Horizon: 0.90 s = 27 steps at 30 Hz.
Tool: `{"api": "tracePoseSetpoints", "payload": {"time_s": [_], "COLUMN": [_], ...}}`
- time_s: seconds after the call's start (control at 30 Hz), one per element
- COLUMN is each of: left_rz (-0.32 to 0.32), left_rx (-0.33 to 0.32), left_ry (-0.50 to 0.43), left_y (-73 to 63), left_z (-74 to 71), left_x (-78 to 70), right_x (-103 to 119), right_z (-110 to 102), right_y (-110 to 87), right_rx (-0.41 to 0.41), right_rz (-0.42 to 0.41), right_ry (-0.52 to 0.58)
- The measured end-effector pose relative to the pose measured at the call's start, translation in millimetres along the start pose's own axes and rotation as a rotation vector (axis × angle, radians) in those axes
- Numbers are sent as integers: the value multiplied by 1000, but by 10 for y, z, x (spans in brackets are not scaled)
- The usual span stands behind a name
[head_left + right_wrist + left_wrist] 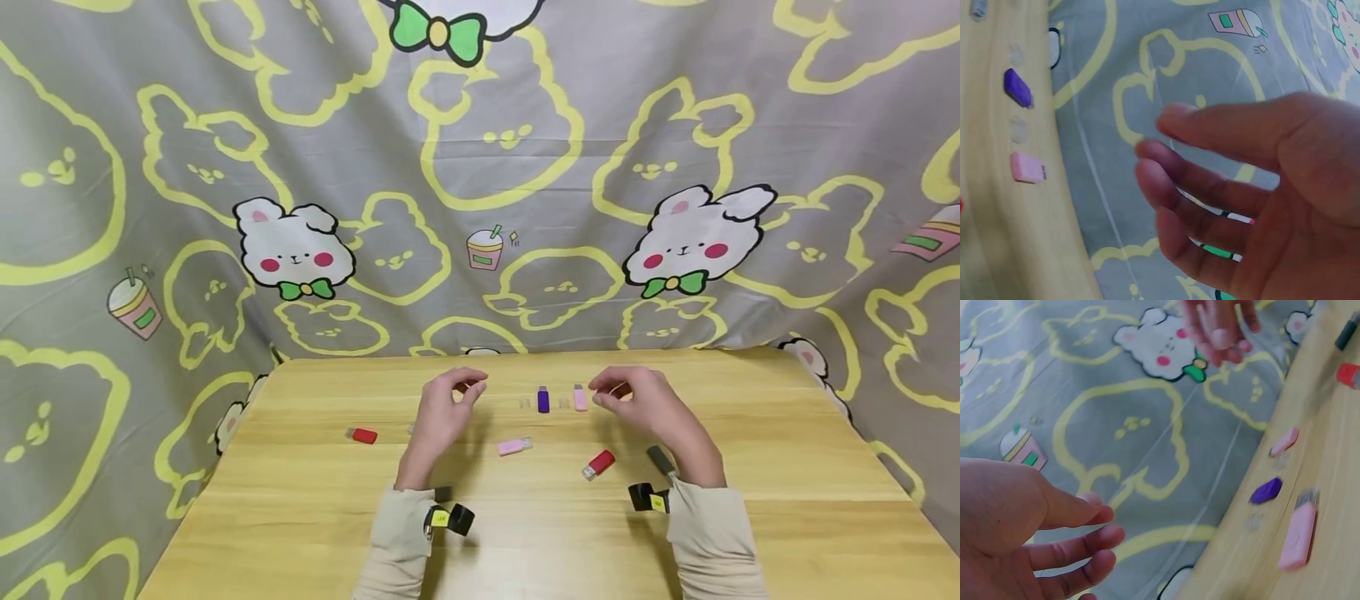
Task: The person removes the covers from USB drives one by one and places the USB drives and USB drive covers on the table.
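My left hand [441, 417] hovers above the table, its fingers loosely bent with nothing between them. Likewise, my right hand [637, 400] holds nothing and hangs beside a pink USB stick [580, 400], apart from it in the right wrist view. To that stick's left lies a purple USB stick [543, 402]. Small clear caps [1019, 130] lie beside these two. Nearer me, a second pink USB stick [514, 447] rests between the hands, its metal plug bare. A red USB stick [600, 464] sits below my right hand, and a dark stick [662, 461] is partly hidden by that arm.
Another red USB stick [364, 436] lies left of my left hand. A dark piece [443, 493] shows by the left wrist, mostly covered. The wooden table [300, 517] ends at a patterned grey curtain [465, 283], which also hangs along both sides.
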State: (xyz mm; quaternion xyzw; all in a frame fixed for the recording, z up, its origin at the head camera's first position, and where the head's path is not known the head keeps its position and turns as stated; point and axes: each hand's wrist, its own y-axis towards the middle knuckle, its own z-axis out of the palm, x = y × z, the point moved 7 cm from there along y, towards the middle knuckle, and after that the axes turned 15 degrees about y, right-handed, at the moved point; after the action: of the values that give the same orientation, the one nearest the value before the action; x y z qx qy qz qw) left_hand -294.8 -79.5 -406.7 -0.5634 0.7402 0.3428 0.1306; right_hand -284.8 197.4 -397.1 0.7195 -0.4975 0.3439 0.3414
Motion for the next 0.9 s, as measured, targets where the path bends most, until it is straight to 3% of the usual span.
{"api": "tracePoseSetpoints", "payload": {"time_s": [0.13, 0.43, 0.9], "left_rz": [-24, -10, -20], "left_rx": [17, 24, 47], "left_ry": [-14, -33, -26], "left_y": [-41, -59, -67], "left_z": [-69, -152, -127], "left_x": [102, 179, 177], "right_x": [-47, -202, -248], "right_z": [185, 572, 728], "right_y": [-54, -202, -190], "right_rx": [145, 382, 354], "right_rz": [14, 173, 171], "right_ry": [10, 38, -2]}}
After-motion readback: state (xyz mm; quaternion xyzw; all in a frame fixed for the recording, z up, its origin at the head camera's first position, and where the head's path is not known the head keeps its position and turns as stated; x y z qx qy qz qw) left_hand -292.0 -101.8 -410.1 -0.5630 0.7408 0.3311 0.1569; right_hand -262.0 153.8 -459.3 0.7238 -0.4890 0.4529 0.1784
